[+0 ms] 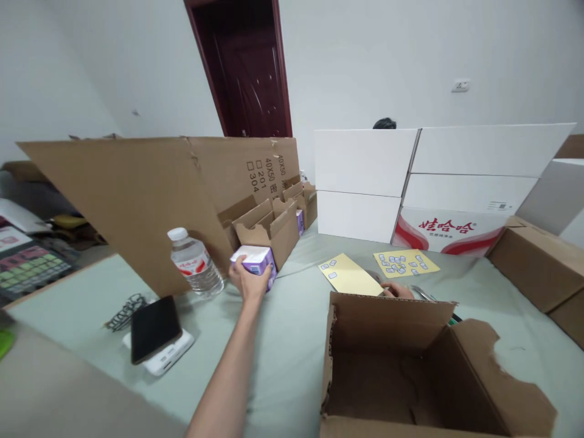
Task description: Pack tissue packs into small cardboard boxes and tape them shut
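My left hand [250,281] is closed around a white and purple tissue pack [260,258], fingers on its left side and thumb on its right. The pack sits in front of an open brown carton [274,228], close against it. Left of that hand stands a clear water bottle [196,264] with a white cap. My right hand [398,290] shows only in part behind an open cardboard box [392,316]. Its curled fingers are at the corner of a yellow sheet [353,278] with small stickers; what they hold is hidden. A metal tool [423,293] lies just right of them.
A black phone [155,328] rests on a white power bank [171,353], beside a wire coil [126,311]. Another yellow sheet [406,263] carries several stickers. Tall brown cardboard [150,194] and a white panel [365,164] stand behind; a brown box [533,261] is at right.
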`<state>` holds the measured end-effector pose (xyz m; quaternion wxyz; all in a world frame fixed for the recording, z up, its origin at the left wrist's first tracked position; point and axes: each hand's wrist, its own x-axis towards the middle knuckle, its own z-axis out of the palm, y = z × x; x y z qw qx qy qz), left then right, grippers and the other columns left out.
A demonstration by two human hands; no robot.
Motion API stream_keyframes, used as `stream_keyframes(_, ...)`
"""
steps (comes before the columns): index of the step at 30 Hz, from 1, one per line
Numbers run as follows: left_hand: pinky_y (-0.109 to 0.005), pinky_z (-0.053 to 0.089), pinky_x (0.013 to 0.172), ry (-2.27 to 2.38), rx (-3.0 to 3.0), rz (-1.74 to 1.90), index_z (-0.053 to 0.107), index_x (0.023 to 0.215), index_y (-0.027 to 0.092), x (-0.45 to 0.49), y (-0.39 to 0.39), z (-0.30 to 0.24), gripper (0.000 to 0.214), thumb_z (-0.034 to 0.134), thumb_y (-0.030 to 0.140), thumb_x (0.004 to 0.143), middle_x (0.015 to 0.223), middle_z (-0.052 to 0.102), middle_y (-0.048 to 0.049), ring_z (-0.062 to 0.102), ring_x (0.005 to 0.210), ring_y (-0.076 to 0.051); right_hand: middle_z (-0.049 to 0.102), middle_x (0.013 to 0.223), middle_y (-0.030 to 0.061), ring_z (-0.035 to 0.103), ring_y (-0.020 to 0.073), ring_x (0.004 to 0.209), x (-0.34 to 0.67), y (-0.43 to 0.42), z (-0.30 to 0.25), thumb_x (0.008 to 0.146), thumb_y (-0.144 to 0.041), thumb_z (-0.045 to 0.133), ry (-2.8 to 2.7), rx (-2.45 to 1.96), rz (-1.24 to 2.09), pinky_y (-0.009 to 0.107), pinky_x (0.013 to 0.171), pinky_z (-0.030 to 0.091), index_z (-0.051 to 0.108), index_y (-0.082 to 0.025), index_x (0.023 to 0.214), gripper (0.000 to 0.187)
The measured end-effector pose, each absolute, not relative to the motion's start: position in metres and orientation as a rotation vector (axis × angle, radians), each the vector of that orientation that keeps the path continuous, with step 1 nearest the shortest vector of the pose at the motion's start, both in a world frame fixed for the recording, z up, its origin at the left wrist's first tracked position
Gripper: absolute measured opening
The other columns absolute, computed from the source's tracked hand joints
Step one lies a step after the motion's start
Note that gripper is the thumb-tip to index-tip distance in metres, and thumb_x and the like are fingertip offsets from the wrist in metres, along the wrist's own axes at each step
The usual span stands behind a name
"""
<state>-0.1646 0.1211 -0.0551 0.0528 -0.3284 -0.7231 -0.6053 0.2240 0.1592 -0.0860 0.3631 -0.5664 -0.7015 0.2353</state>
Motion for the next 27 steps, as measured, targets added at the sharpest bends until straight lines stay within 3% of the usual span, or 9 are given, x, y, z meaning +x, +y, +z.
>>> stream_keyframes(4, -0.048, 0.025, 0.114, -1.91, -0.914, -2.148, 0.034, 0.117, 0.021, -0.142, 0.093, -0.028, 0.072, 0.075, 0.033, 0.058, 0.128, 0.036, -0.0111, 0.034, 0.131, -0.03, 0.066, 0.106, 0.0046, 0.064, 0.0159, 0.087, 0.229, 0.155, -0.072, 0.097, -0.037, 0.056, -1.828, -1.301, 0.764, 0.032, 0.076, 0.056, 0.065, -0.019, 0.106, 0.022)
stream_keyframes(9, -0.036, 0.051, 0.087, -1.577, -1.318, -2.495, 0.039, 0.113, 0.023, -0.087, 0.05, 0.039, 0.071, 0.065, 0.065, 0.062, 0.107, 0.049, -0.0045, 0.057, 0.099, -0.022, 0.066, 0.088, 0.0069, 0.065, 0.0182, 0.072, 0.266, 0.16, -0.005, 0.093, -0.058, 0.046, -1.608, -1.106, 0.79, 0.032, 0.06, 0.055, 0.061, -0.015, 0.111, 0.049)
stream_keyframes(12, -0.027, 0.054, 0.071, -1.365, -1.92, -2.555, 0.045, 0.112, 0.023, -0.034, 0.031, 0.083, 0.078, 0.082, 0.057, 0.052, 0.109, 0.053, -0.0043, 0.06, 0.092, -0.019, 0.065, 0.116, 0.0077, 0.063, 0.0257, 0.109, 0.29, 0.13, 0.059, 0.079, -0.077, 0.048, -1.589, -0.897, 0.799, 0.038, 0.084, 0.056, 0.055, -0.026, 0.126, 0.069)
stream_keyframes(14, -0.025, 0.055, 0.07, -1.182, -2.261, -2.462, 0.044, 0.111, 0.024, 0.001, 0.022, 0.107, 0.071, 0.085, 0.047, 0.058, 0.11, 0.054, -0.0043, 0.061, 0.096, -0.02, 0.054, 0.14, 0.0048, 0.047, 0.033, 0.133, 0.291, 0.097, 0.097, 0.061, -0.082, 0.065, -1.793, -0.671, 0.832, 0.044, 0.101, 0.047, 0.046, -0.034, 0.14, 0.095)
stream_keyframes(17, -0.029, 0.057, 0.077, -1.05, -2.468, -2.365, 0.043, 0.109, 0.025, 0.037, 0.013, 0.127, 0.062, 0.081, 0.05, 0.066, 0.109, 0.055, -0.0028, 0.063, 0.101, -0.021, 0.048, 0.146, 0.0003, 0.043, 0.039, 0.136, 0.272, 0.053, 0.131, 0.052, -0.068, 0.082, -2.102, -0.746, 0.751, 0.053, 0.105, 0.043, 0.021, -0.041, 0.153, 0.121)
stream_keyframes(19, -0.034, 0.057, 0.081, -1.091, -2.564, -2.278, 0.044, 0.115, 0.025, 0.04, 0.006, 0.126, 0.066, 0.076, 0.058, 0.068, 0.111, 0.057, -0.0041, 0.064, 0.104, -0.024, 0.052, 0.141, 0.0024, 0.048, 0.04, 0.131, 0.26, 0.037, 0.135, 0.058, -0.052, 0.085, -2.195, -0.796, 0.655, 0.056, 0.102, 0.045, 0.01, -0.04, 0.156, 0.124)
stream_keyframes(22, -0.046, 0.054, 0.094, -1.213, -2.541, -2.249, 0.049, 0.127, 0.028, 0.017, -0.013, 0.105, 0.072, 0.06, 0.074, 0.073, 0.126, 0.057, -0.0081, 0.056, 0.121, -0.032, 0.047, 0.145, 0.0043, 0.048, 0.0399, 0.13, 0.257, 0.025, 0.121, 0.057, -0.037, 0.086, -2.248, -0.831, 0.505, 0.053, 0.105, 0.045, 0.016, -0.038, 0.156, 0.121)
stream_keyframes(24, -0.052, 0.047, 0.103, -1.204, -2.238, -2.364, 0.053, 0.127, 0.036, -0.005, -0.032, 0.077, 0.064, 0.051, 0.075, 0.077, 0.134, 0.054, -0.0037, 0.046, 0.133, -0.034, 0.044, 0.148, 0.0059, 0.048, 0.0404, 0.13, 0.262, 0.018, 0.106, 0.055, -0.033, 0.087, -2.304, -0.865, 0.452, 0.052, 0.104, 0.047, 0.023, -0.038, 0.155, 0.119)
stream_keyframes(27, -0.047, 0.051, 0.1, -1.087, -1.934, -2.251, 0.063, 0.114, 0.043, -0.023, -0.063, 0.023, 0.041, 0.054, 0.061, 0.079, 0.122, 0.06, 0.0005, 0.056, 0.119, -0.028, 0.043, 0.149, 0.0082, 0.046, 0.043, 0.131, 0.271, 0.006, 0.088, 0.058, -0.043, 0.087, -2.457, -0.941, 0.43, 0.058, 0.102, 0.047, 0.03, -0.038, 0.153, 0.111)
